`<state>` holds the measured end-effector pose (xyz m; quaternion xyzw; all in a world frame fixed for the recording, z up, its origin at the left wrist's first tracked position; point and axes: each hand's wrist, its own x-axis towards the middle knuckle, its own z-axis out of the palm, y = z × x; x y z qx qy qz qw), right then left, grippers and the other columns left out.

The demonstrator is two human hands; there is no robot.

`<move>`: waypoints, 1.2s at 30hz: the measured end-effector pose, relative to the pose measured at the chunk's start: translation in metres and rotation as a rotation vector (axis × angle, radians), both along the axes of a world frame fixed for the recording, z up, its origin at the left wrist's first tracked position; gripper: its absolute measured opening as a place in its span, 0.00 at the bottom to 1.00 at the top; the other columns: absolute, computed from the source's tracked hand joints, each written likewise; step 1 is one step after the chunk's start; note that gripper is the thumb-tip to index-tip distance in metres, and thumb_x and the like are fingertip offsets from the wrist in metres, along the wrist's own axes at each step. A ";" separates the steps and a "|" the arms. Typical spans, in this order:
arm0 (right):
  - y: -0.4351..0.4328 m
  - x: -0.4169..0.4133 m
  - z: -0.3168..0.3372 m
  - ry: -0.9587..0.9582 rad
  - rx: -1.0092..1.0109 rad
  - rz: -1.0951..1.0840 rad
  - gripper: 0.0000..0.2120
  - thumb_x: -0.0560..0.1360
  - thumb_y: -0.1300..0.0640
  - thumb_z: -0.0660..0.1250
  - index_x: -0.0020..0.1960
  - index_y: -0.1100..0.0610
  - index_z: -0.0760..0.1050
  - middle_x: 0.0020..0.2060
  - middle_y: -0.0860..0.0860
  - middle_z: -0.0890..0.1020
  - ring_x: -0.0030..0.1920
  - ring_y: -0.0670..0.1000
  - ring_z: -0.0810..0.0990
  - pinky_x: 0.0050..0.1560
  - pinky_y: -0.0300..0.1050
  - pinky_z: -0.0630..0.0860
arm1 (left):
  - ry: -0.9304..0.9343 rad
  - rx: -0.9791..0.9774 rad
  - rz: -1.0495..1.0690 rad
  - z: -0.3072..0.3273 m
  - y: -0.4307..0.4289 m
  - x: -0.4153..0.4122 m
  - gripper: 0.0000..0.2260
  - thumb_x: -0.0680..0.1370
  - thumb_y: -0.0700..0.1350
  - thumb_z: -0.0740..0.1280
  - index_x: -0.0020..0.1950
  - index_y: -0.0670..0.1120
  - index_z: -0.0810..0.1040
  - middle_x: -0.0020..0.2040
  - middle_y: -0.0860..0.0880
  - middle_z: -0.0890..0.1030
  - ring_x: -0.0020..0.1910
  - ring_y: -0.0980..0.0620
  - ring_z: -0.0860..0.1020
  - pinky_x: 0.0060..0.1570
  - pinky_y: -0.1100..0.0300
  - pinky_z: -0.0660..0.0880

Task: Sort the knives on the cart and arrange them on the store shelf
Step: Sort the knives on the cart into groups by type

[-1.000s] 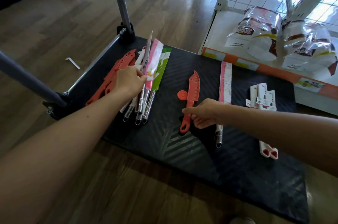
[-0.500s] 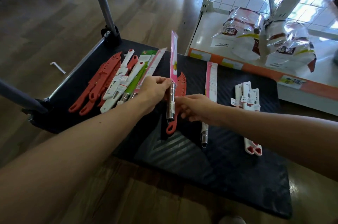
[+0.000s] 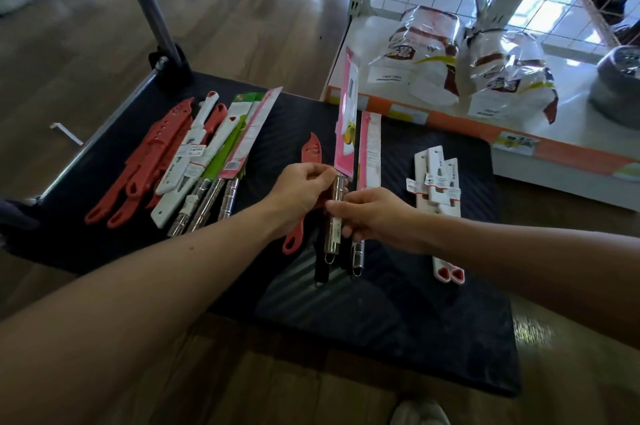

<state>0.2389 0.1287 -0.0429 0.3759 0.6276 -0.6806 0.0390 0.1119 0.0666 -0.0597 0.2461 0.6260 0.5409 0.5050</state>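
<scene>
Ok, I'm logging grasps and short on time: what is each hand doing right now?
Left hand: holding the steel-handled knife in a pink card sleeve, at the handle's top.
Right hand: pinching the same handle lower down.

Five steel-handled knives [image 3: 346,119] and two bags [image 3: 415,57] show.

Both forearms are bare down to the left hand [image 3: 303,190] and right hand [image 3: 379,216]; a pale grey shoe toe [image 3: 420,413] shows just below the cart [image 3: 433,338]

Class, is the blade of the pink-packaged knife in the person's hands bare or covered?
Covered: a pink card sleeve wraps the blade; only the steel handle shows, held by the left hand and right hand.
</scene>
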 end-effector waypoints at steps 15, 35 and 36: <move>0.011 0.023 -0.019 -0.281 0.351 -0.178 0.13 0.73 0.51 0.69 0.37 0.61 0.78 0.26 0.51 0.79 0.22 0.41 0.76 0.25 0.32 0.72 | 0.795 -0.094 -0.157 -0.009 -0.008 -0.013 0.12 0.74 0.48 0.68 0.55 0.46 0.76 0.50 0.51 0.77 0.46 0.55 0.75 0.45 0.64 0.69; -0.006 -0.014 -0.018 -0.312 0.740 0.038 0.18 0.73 0.47 0.67 0.28 0.54 0.72 0.27 0.49 0.77 0.30 0.46 0.76 0.37 0.44 0.77 | 1.172 -0.375 0.091 -0.002 -0.037 -0.098 0.19 0.72 0.52 0.70 0.58 0.44 0.75 0.58 0.43 0.76 0.58 0.43 0.74 0.55 0.49 0.72; -0.011 -0.020 -0.018 -0.295 0.743 0.057 0.17 0.73 0.47 0.67 0.29 0.55 0.73 0.28 0.49 0.78 0.31 0.46 0.77 0.37 0.44 0.78 | 1.187 -0.408 0.081 -0.002 -0.039 -0.102 0.21 0.71 0.54 0.70 0.58 0.44 0.75 0.58 0.43 0.76 0.58 0.43 0.74 0.53 0.49 0.73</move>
